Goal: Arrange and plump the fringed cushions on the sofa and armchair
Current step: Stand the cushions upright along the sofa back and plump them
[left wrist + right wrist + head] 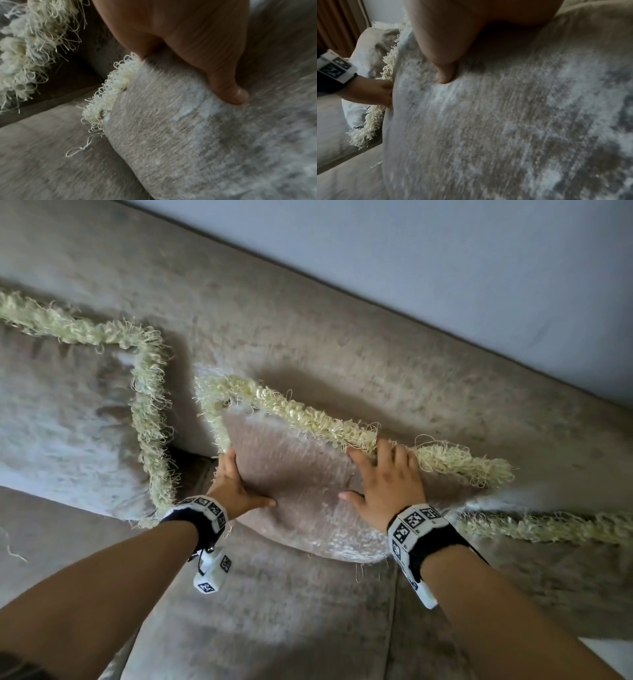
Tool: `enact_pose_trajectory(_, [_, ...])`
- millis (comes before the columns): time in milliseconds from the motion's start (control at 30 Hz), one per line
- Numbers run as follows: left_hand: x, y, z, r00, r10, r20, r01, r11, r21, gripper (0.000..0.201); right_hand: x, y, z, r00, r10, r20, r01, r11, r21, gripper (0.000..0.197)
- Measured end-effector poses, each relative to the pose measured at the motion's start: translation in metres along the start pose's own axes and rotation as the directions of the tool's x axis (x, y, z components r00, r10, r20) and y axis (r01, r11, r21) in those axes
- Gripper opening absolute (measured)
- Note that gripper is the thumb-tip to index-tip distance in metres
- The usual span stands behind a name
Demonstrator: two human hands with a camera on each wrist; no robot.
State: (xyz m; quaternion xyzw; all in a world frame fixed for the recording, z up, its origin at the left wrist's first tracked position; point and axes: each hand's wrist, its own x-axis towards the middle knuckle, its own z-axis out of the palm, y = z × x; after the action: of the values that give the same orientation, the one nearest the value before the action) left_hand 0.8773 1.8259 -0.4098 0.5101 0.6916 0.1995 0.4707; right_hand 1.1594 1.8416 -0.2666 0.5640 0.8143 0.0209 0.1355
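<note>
The middle fringed cushion (pixel 301 474), beige velvet edged with cream fringe (pixel 308 419), leans against the sofa backrest (pixel 308 337). My left hand (pixel 239 481) grips its left edge, with the thumb (pixel 228 92) pressed into the front face and the fingers hidden behind the edge. My right hand (pixel 373 474) lies flat with spread fingers on the upper right of the face, its fingertips at the top fringe. In the right wrist view its thumb (pixel 445 70) dents the cushion (pixel 488 121).
A second fringed cushion (pixel 61 412) leans at the left, close to the held one. The fringe of a third cushion (pixel 548 529) shows at the right. The sofa seat (pixel 274 611) lies below, and a pale wall (pixel 445 268) rises behind the backrest.
</note>
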Motion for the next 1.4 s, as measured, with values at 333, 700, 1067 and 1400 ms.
enact_pose_trajectory(333, [-0.048,0.026,-0.008,0.968,0.250,0.028,-0.246,0.965,-0.093,0.108,-0.039,0.008,-0.028,0.974,0.084,0.209,-0.101,0.992,0.071,0.050])
enact_pose_trajectory(700, [-0.059,0.178,-0.072,0.859,0.490,0.152,-0.506,0.760,0.408,0.108,-0.103,0.068,-0.048,0.943,0.311,0.114,-0.331,0.870,0.365,0.052])
enact_pose_trajectory(1067, [-0.021,0.145,0.020,0.920,0.359,0.157,-0.350,0.572,0.742,0.111,-0.096,0.077,0.079,0.865,0.418,0.278,-0.495,0.801,0.337,0.064])
enact_pose_trajectory(1400, [-0.034,0.111,-0.003,0.898,0.433,0.072,-0.343,0.589,0.732,0.115,-0.111,0.092,0.077,0.902,0.408,0.142,-0.422,0.757,0.498,0.097])
